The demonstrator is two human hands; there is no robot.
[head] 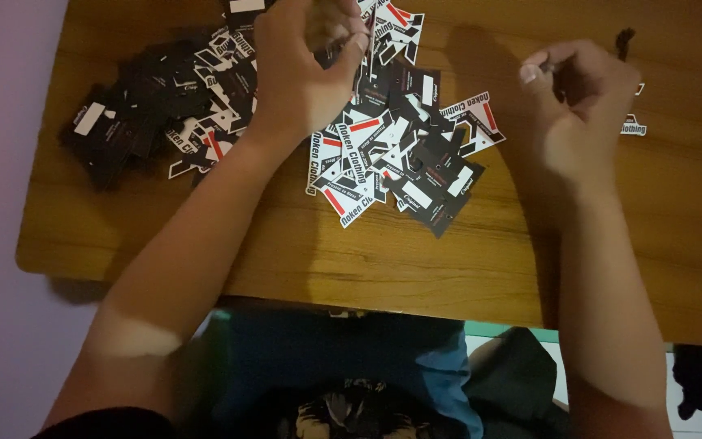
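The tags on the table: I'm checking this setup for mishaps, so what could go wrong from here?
1. The tags lie in a loose, overlapping heap; the left hand working over it could scatter them.
2. A few tags lie apart by the right hand and might get missed.
3. The dim light and the dark pile on the table could make tags easy to mix up.

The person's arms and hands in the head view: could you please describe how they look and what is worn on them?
Both forearms are bare down to the wrists. The left hand and right hand wear no gloves, and no rings, watch or bracelet show. A dark sleeve edge appears at the left upper arm. The dim light hides finer detail.
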